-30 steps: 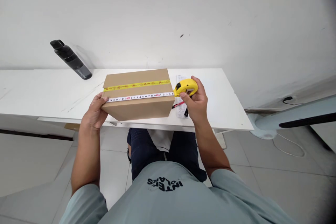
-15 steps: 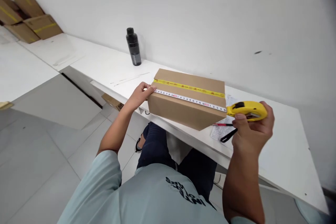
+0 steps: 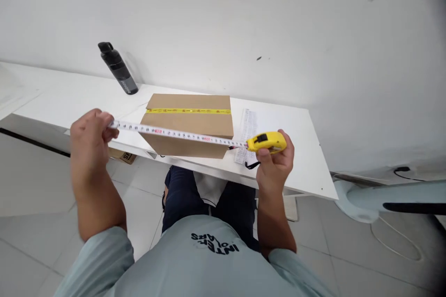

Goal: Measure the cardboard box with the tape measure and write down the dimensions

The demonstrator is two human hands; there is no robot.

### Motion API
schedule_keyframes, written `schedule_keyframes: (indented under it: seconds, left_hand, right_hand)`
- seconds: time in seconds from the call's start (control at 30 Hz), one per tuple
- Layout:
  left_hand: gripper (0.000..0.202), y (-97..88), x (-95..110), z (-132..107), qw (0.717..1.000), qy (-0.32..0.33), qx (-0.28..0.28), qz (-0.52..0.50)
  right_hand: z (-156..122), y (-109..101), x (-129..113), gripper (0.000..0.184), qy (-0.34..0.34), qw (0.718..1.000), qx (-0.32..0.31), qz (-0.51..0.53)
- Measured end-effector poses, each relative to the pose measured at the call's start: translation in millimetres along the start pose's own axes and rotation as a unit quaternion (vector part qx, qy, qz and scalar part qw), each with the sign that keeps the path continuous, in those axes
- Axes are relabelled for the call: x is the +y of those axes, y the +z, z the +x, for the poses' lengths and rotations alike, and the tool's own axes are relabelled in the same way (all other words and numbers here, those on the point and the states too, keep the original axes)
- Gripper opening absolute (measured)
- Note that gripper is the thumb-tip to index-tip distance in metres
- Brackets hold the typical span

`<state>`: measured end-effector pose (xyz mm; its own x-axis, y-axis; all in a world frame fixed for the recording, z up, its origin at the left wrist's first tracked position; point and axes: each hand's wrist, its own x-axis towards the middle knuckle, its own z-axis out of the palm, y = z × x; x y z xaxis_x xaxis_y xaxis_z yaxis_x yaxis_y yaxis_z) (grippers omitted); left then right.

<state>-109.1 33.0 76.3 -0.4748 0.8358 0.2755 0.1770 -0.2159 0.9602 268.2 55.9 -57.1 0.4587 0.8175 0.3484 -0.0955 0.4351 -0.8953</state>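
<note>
- Left of the box (image 3: pixel 190 124), the left hand (image 3: pixel 91 141) is pinching the tape blade (image 3: pixel 177 134)!
- Opposite, the right hand (image 3: pixel 276 163) is clasping the yellow case (image 3: pixel 270 141)!

scuffed white wall (image 3: pixel 296 23); white table (image 3: pixel 306 162); tiled floor (image 3: pixel 348 232)

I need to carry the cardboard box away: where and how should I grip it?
Probably best by both short ends of the cardboard box, palms coming in from left and right: it lies lengthwise along the table, and the tape blade crosses its near side in view.
</note>
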Motion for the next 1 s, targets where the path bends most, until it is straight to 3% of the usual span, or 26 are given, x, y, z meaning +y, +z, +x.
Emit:
schedule_keyframes:
  seconds: [0.07, 0.13, 0.2, 0.27, 0.37, 0.43, 0.5, 0.57, 0.67, 0.73, 0.83, 0.93, 1.0]
  left_hand:
    - [0.049, 24.8, 4, -37, 0.998, 0.033, 0.010, 0.048]
    - [0.047, 63.9, -4, -77, 0.988, -0.032, -0.132, 0.075]
    - [0.056, 107.0, -21, -111, 0.953, -0.113, -0.279, 0.035]
    - [0.062, 143.6, -40, -137, 0.913, -0.206, -0.352, -0.026]
    - [0.065, 175.7, -63, -164, 0.861, -0.303, -0.394, -0.108]
    - [0.067, 182.3, -69, -173, 0.848, -0.312, -0.413, -0.113]
    - [0.070, 179.9, -67, -174, 0.859, -0.252, -0.443, -0.054]
    - [0.068, 172.2, -58, -166, 0.882, -0.116, -0.452, 0.059]
    - [0.045, 161.3, -35, -143, 0.899, 0.117, -0.377, 0.191]
    - [0.034, 161.0, -21, -125, 0.896, 0.217, -0.324, 0.212]
    - [0.035, 174.9, -14, -105, 0.891, 0.284, -0.261, 0.239]
    - [0.041, 196.8, -22, -94, 0.885, 0.288, -0.203, 0.304]
    - [0.032, 207.8, -29, -91, 0.869, 0.297, -0.178, 0.353]
  right_hand:
    - [-20, -15, 2, 0.070, -0.006, 1.000, 0.027, -0.003]
    - [-41, -25, 4, 0.065, -0.007, 0.999, 0.043, -0.009]
    - [-59, -28, 5, 0.061, 0.017, 0.999, 0.025, -0.014]
    - [-72, -27, 5, 0.059, 0.061, 0.998, -0.016, -0.011]
    - [-80, -28, 4, 0.058, 0.127, 0.991, -0.046, 0.004]
    - [-82, -32, 5, 0.058, 0.158, 0.987, -0.036, 0.013]
    - [-82, -39, 8, 0.059, 0.184, 0.982, -0.021, 0.024]
    - [-83, -46, 11, 0.059, 0.209, 0.977, -0.002, 0.033]
    - [-86, -52, 16, 0.062, 0.255, 0.965, 0.038, 0.043]
    - [-88, -54, 17, 0.061, 0.284, 0.956, 0.055, 0.051]
    - [-92, -56, 19, 0.057, 0.308, 0.948, 0.057, 0.053]
    - [-97, -57, 19, 0.058, 0.327, 0.942, 0.065, 0.043]
    - [-99, -56, 18, 0.062, 0.338, 0.937, 0.077, 0.041]
